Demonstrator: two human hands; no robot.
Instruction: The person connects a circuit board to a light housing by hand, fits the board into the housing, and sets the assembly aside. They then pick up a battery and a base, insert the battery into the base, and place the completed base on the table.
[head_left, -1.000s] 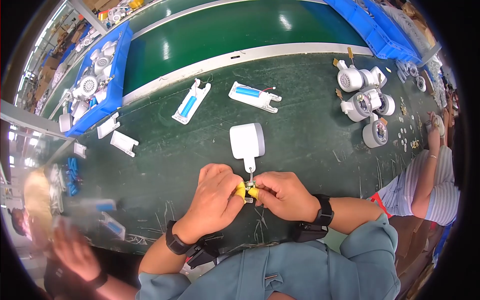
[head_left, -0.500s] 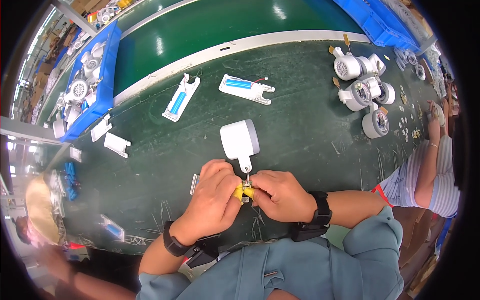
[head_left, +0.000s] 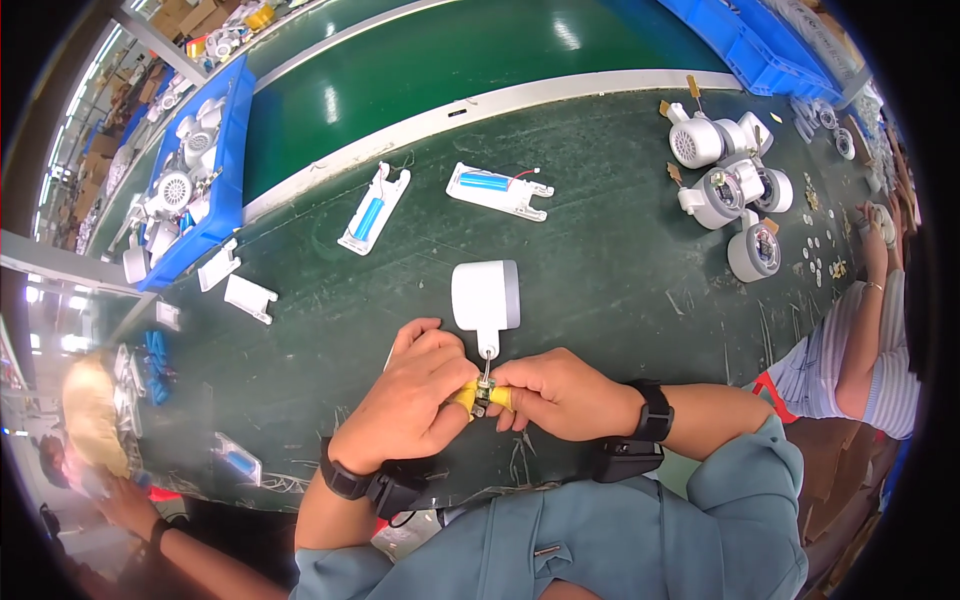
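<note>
A small circuit board [head_left: 483, 391] is pinched between my two hands, in front of my body. My left hand [head_left: 408, 392] grips its left side, fingers closed, and a pale edge of something shows behind that hand. On the right side my right hand [head_left: 567, 396] holds it with thumb and fingers pressed together. Yellow coverings show at the fingertips next to the board. A short cable [head_left: 487, 367] runs from the board up to the stem of a white round fan head [head_left: 482, 297] with a grey rim, lying on the dark green bench. My fingers hide much of the board.
Two white handle shells with blue batteries [head_left: 373, 212] [head_left: 497, 190] lie beyond the fan head. A blue crate [head_left: 225, 190] of fan parts stands at left, near white covers [head_left: 250, 298]. More fan heads [head_left: 718, 195] cluster at right. Co-workers' arms [head_left: 862, 330] [head_left: 190, 550] appear at both sides.
The fan head has turned slightly more upright and sits a little lower in view. My hands, still on the board, have shifted slightly down. At lower left a co-worker's arm has moved.
</note>
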